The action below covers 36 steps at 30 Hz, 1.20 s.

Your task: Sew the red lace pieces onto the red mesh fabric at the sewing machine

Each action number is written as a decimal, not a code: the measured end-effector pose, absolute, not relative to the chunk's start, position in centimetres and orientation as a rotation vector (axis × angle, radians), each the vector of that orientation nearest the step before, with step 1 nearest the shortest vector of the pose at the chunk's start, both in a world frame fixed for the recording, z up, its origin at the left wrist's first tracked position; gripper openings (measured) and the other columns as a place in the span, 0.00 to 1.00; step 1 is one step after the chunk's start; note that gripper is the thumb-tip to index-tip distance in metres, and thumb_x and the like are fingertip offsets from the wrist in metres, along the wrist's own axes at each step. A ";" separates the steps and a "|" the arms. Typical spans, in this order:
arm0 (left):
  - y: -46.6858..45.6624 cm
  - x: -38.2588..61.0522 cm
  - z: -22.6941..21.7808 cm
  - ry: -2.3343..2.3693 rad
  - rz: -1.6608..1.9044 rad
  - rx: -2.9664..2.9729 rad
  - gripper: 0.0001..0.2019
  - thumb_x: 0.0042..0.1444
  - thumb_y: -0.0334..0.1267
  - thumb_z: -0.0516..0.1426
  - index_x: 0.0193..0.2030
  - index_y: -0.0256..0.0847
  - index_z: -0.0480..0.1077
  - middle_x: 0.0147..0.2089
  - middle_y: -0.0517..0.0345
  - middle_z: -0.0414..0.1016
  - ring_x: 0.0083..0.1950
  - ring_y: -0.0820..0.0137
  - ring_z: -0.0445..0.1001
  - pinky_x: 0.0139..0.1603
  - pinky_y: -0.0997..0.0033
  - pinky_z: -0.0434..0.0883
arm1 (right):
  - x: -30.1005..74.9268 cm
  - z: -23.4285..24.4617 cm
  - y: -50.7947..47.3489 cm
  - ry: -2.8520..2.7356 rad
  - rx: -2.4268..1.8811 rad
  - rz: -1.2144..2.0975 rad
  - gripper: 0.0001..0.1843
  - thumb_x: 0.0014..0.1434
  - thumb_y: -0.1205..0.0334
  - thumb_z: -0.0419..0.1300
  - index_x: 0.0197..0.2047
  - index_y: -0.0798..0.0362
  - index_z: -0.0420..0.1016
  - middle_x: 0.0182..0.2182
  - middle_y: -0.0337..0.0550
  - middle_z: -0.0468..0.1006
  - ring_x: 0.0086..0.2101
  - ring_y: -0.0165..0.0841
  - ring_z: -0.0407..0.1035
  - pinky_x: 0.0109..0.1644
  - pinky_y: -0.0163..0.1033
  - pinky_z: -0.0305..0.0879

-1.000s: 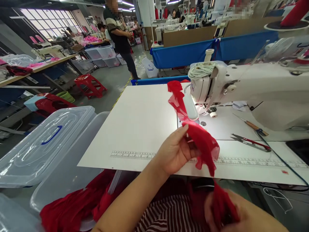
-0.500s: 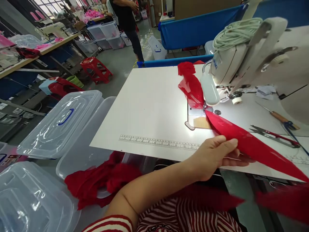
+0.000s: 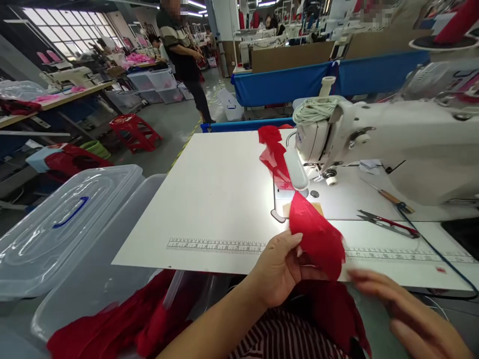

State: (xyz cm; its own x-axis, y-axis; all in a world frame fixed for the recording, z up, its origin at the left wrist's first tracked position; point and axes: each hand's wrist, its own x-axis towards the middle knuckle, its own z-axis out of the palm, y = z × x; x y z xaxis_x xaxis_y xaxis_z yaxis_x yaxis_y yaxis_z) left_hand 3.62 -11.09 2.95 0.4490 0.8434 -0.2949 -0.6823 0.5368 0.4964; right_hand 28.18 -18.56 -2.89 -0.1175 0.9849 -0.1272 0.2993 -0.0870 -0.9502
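My left hand [image 3: 279,267] pinches the lower edge of a red mesh fabric piece [image 3: 316,237] at the front edge of the white sewing table [image 3: 217,199]. The fabric runs up toward the needle area of the white sewing machine [image 3: 374,144]. My right hand [image 3: 404,311] is blurred at the lower right, fingers stretched out toward the fabric, holding nothing that I can see. More red mesh fabric [image 3: 275,154] lies behind the machine's presser foot.
Thread snips [image 3: 387,223] and a wooden-handled tool [image 3: 389,198] lie on the table's right. Clear plastic bins with a lid [image 3: 63,224] stand at the left, red fabric [image 3: 116,324] spilling from one. A person [image 3: 183,55] stands in the aisle beyond, near a red stool [image 3: 134,132].
The fabric, stretched long to the right half a second ago, is gathered into a shorter piece. My right hand has come into view at the lower right. The camera has tilted up.
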 end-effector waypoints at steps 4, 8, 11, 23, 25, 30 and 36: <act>-10.6 4.1 4.4 0.507 0.930 0.232 0.15 0.53 0.43 0.63 0.28 0.36 0.63 0.36 0.51 0.74 0.41 0.63 0.79 0.41 0.65 0.79 | 21.5 0.8 -14.3 -0.781 -1.015 1.950 0.37 0.57 0.27 0.52 0.52 0.49 0.78 0.50 0.54 0.79 0.49 0.47 0.73 0.55 0.52 0.69; -10.3 3.6 5.4 0.532 0.955 0.287 0.13 0.53 0.42 0.64 0.33 0.35 0.68 0.34 0.53 0.75 0.37 0.68 0.79 0.41 0.70 0.78 | 18.0 2.3 -10.6 -0.458 -0.818 2.048 0.31 0.49 0.33 0.66 0.46 0.48 0.78 0.41 0.46 0.82 0.40 0.41 0.76 0.45 0.46 0.73; -10.5 2.4 4.8 0.663 0.965 0.429 0.16 0.50 0.43 0.66 0.27 0.36 0.64 0.28 0.60 0.69 0.34 0.70 0.78 0.40 0.69 0.78 | 19.5 2.3 -8.2 -0.524 -1.032 1.716 0.27 0.44 0.47 0.73 0.45 0.50 0.77 0.37 0.43 0.82 0.39 0.41 0.76 0.44 0.43 0.73; -8.4 -0.6 5.6 1.235 0.067 1.361 0.20 0.62 0.46 0.49 0.20 0.41 0.59 0.18 0.59 0.67 0.16 0.74 0.65 0.21 0.73 0.63 | 23.5 1.0 -7.0 -1.786 -1.719 0.661 0.19 0.58 0.44 0.51 0.37 0.48 0.74 0.22 0.39 0.76 0.21 0.37 0.68 0.26 0.40 0.62; -7.3 -0.8 6.3 1.406 0.185 1.734 0.21 0.63 0.44 0.49 0.19 0.42 0.56 0.18 0.61 0.62 0.18 0.73 0.62 0.23 0.72 0.61 | 23.3 1.0 -6.7 -1.847 -1.787 0.545 0.18 0.59 0.46 0.50 0.41 0.48 0.74 0.25 0.39 0.78 0.24 0.38 0.71 0.27 0.40 0.62; -4.5 0.4 4.1 1.554 0.407 2.321 0.07 0.60 0.28 0.50 0.36 0.39 0.68 0.39 0.51 0.71 0.38 0.64 0.70 0.38 0.66 0.68 | 21.6 0.9 -6.5 -2.011 -1.634 -0.007 0.17 0.64 0.56 0.48 0.48 0.51 0.74 0.45 0.48 0.79 0.41 0.41 0.75 0.33 0.41 0.67; -5.2 0.7 -0.3 1.617 0.420 2.752 0.20 0.63 0.27 0.49 0.61 0.42 0.65 0.62 0.41 0.66 0.61 0.55 0.66 0.62 0.48 0.64 | 20.7 -1.1 -7.9 -2.411 -1.203 -0.164 0.22 0.70 0.60 0.44 0.62 0.53 0.68 0.60 0.49 0.72 0.59 0.44 0.65 0.58 0.54 0.62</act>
